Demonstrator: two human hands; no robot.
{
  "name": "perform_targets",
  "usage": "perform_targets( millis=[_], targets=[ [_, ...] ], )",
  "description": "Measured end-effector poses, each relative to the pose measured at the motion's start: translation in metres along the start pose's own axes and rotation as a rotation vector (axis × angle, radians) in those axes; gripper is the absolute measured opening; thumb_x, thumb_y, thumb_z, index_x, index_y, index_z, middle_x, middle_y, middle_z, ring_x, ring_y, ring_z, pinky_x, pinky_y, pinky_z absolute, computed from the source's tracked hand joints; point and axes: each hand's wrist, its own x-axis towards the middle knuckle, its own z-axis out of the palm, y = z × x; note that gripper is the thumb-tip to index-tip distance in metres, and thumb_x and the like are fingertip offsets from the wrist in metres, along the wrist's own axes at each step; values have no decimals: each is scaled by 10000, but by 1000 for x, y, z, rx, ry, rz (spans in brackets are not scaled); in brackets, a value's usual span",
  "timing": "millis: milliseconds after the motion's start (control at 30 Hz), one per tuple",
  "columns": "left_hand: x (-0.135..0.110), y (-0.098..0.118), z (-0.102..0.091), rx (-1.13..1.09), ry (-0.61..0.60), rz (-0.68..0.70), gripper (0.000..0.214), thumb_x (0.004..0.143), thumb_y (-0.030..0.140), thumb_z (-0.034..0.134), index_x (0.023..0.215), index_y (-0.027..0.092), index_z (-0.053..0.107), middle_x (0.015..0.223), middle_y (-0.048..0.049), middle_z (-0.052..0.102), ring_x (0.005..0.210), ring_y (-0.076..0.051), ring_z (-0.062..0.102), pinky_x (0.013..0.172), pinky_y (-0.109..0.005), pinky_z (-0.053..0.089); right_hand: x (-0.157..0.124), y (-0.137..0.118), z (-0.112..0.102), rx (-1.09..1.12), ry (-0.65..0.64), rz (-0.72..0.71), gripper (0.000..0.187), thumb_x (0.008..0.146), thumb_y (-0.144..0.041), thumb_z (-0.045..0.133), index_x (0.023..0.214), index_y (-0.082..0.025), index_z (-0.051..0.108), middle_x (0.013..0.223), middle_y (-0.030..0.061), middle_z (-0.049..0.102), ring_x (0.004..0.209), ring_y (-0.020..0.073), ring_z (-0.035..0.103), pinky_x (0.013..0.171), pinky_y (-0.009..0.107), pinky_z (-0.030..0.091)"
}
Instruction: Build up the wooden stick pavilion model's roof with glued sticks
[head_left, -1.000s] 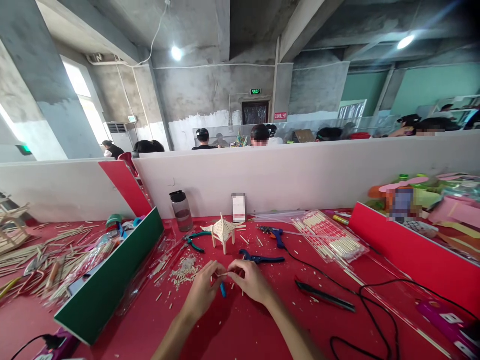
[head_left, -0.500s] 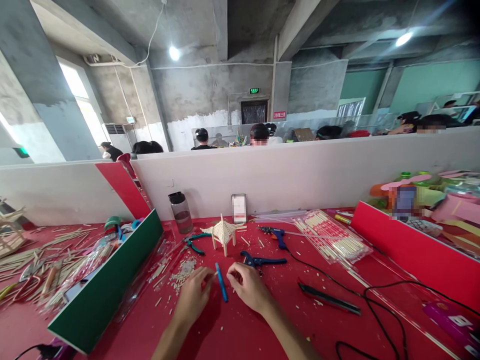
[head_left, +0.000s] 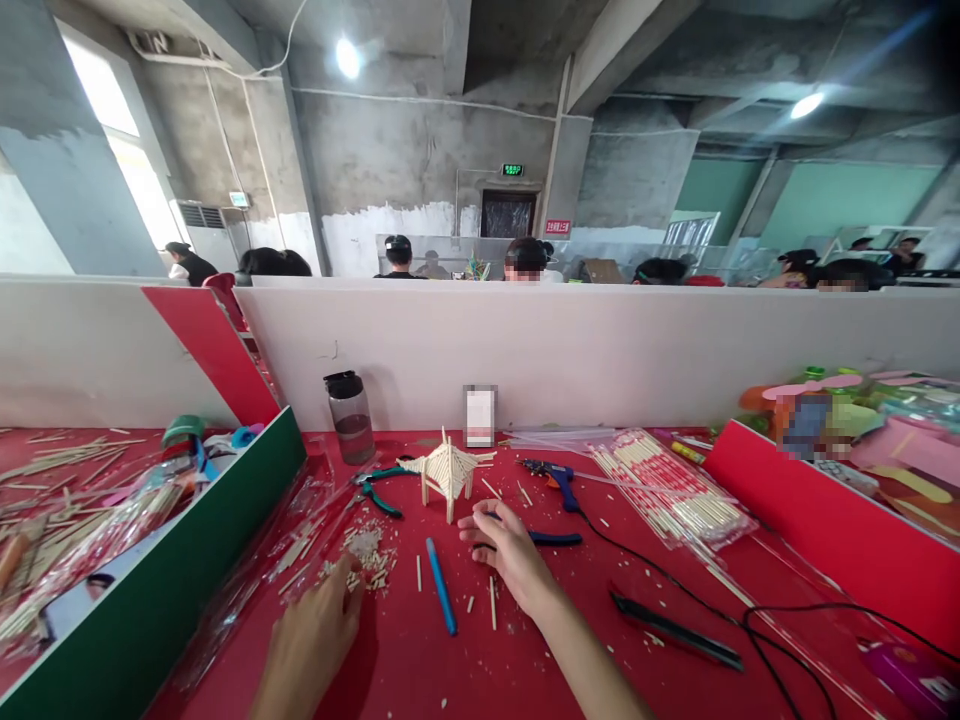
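My left hand [head_left: 319, 625] is low at the near edge of a pile of cut stick bits [head_left: 371, 560], thumb and finger slightly apart with nothing visible between them. My right hand [head_left: 510, 555] hovers with fingers spread above the blue-handled cutter [head_left: 556, 538], hiding most of it. Between the hands lies a blue pen [head_left: 442, 587], with short wooden sticks [head_left: 493, 603] on either side. Beyond them a small pavilion model [head_left: 448, 472] made of sticks stands on its legs.
Green-handled pliers [head_left: 382, 490] and a water bottle [head_left: 350, 420] sit to the left. Rightward lie a glue gun [head_left: 555, 480] with its cord, bagged sticks [head_left: 675, 490] and a black utility knife [head_left: 675, 630]. Green [head_left: 172, 570] and red [head_left: 840, 550] dividers flank the table.
My hands have parted: the left moved left toward the pile of bits, the right slightly up and right, its fingers spreading. Two short sticks now show beside the pen. The view shifted slightly.
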Motion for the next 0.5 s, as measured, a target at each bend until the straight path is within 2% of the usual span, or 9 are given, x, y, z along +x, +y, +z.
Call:
perform_targets(
  millis=[200, 333, 500],
  targets=[
    [0, 2, 8, -14, -125, 9, 396, 1024, 259, 271, 1293, 195, 555, 1088, -158, 788, 987, -383, 746, 746, -427, 529, 27, -4, 12, 51, -14, 103, 499, 624, -500, 894, 886, -185, 608, 827, 29, 727, 718, 128, 660, 554, 186, 484],
    [1, 2, 9, -27, -175, -7, 430, 1030, 269, 233, 1324, 184, 536, 1097, -173, 785, 999, -403, 739, 764, -474, 534, 32, -5, 14, 36, -40, 181, 485, 642, -545, 880, 816, -141, 673, 769, 37, 705, 620, 96, 594, 490, 171, 440],
    [5, -1, 13, -61, -228, -51, 454, 1037, 294, 217, 1379, 218, 506, 1196, -150, 764, 1051, -394, 730, 808, -496, 540, 33, -8, 15, 9, -135, 225, 430, 700, -514, 862, 802, -131, 694, 791, 42, 691, 644, 93, 575, 479, 161, 413]
  ],
)
